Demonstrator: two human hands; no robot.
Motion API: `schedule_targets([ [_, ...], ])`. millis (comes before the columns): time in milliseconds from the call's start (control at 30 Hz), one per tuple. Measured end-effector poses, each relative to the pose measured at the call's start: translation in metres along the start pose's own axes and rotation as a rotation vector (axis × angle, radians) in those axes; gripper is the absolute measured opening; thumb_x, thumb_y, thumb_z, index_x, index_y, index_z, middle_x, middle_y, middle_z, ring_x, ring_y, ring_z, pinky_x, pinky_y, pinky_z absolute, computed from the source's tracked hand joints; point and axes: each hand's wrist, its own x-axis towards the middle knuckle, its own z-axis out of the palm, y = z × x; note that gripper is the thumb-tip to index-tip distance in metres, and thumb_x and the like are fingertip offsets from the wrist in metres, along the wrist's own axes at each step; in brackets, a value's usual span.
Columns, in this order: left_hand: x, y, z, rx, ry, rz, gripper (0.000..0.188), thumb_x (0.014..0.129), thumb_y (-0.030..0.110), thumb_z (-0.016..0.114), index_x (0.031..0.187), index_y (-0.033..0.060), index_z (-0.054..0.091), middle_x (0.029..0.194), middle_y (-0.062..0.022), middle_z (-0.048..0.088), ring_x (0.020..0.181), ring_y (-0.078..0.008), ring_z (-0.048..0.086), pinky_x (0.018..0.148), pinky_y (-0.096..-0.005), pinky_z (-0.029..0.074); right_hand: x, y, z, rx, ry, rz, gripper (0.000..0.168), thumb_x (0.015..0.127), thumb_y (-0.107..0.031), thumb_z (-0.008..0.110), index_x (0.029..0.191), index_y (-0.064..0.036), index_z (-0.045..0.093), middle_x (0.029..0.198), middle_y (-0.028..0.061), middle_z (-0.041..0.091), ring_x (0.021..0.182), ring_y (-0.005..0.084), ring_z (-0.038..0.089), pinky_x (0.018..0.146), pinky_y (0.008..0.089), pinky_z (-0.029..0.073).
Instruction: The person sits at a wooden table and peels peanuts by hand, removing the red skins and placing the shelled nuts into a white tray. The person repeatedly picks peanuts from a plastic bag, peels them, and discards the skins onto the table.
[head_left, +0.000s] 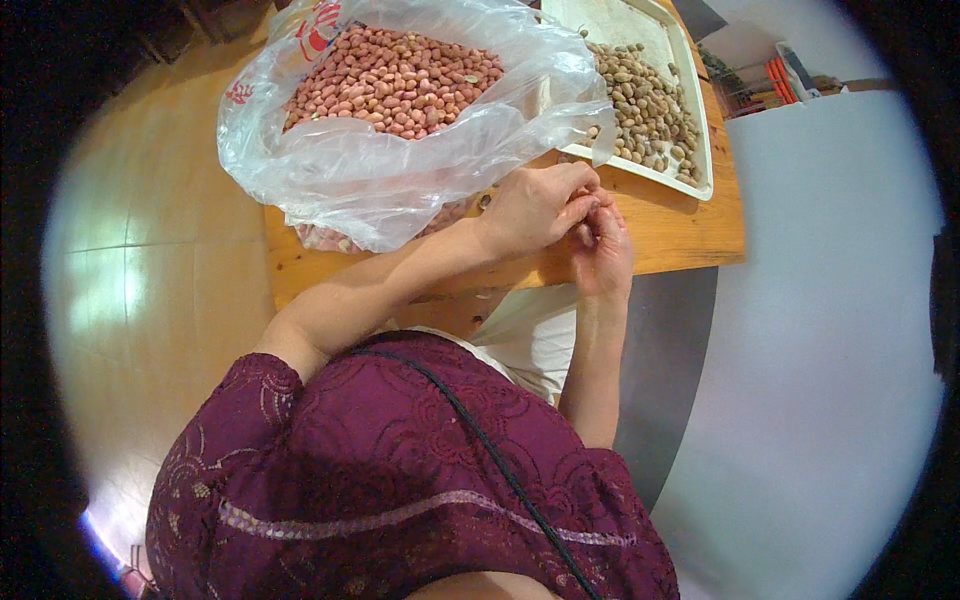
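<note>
Near the table's front edge, my left hand (534, 206) and my right hand (606, 244) meet, with their fingertips together. A small dark thing shows between the fingertips, too small and too covered to name. Above my left hand lies an open clear plastic bag (337, 169) full of shelled peanuts with reddish skins (397, 79). Beyond my right hand, a white plastic tray (637, 169) holds many small brownish-green nuts or seed pods (649, 105); their kind is unclear. The bag's rim overlaps the tray's left side.
The wooden table (682, 232) ends just in front of my body. A small round dark-rimmed piece (484, 201) lies beside my left wrist. A pale wall or panel (810, 300) stands at the right, and orange objects (780, 81) are at the upper right. Tiled floor (150, 277) shows at the left.
</note>
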Motion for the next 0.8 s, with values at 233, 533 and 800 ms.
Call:
schedule_targets([
  [233, 0.002, 0.0, -0.002, -0.152, 0.006, -0.182, 0.012, 0.08, 0.013, 0.058, 0.082, 0.0015, 0.055, 0.069, -0.0086, 0.059, 0.058, -0.0162, 0.059, 0.052, -0.0286, 0.046, 0.005, 0.005, -0.005, 0.257, 0.019, 0.179, 0.01, 0.085, -0.008, 0.048, 0.091, -0.004, 0.055, 0.083, 0.004, 0.055, 0.061, 0.0055, 0.047, 0.042, 0.0129, 0.031],
  [533, 0.009, -0.01, -0.01, -1.138, -0.286, -0.86, 0.041, 0.093, 0.037, 0.028, 0.107, 0.001, 0.043, 0.081, -0.0123, 0.057, 0.043, -0.0061, 0.037, 0.037, -0.0181, 0.027, -0.018, -0.026, 0.002, -0.2, -0.03, -0.038, 0.028, 0.091, -0.027, 0.042, 0.106, -0.005, 0.053, 0.056, -0.0056, 0.032, 0.044, 0.0025, 0.028, 0.036, 0.0163, 0.022],
  [800, 0.006, -0.001, -0.009, -0.88, -0.473, -0.829, 0.051, 0.092, 0.048, 0.021, 0.1, 0.0038, 0.045, 0.066, -0.0068, 0.052, 0.041, -0.0062, 0.036, 0.036, -0.0181, 0.027, -0.023, -0.019, 0.018, -1.093, -0.023, -0.377, 0.022, 0.082, -0.011, 0.056, 0.1, 0.002, 0.059, 0.09, 0.0066, 0.064, 0.057, 0.0066, 0.053, 0.053, 0.0193, 0.043],
])
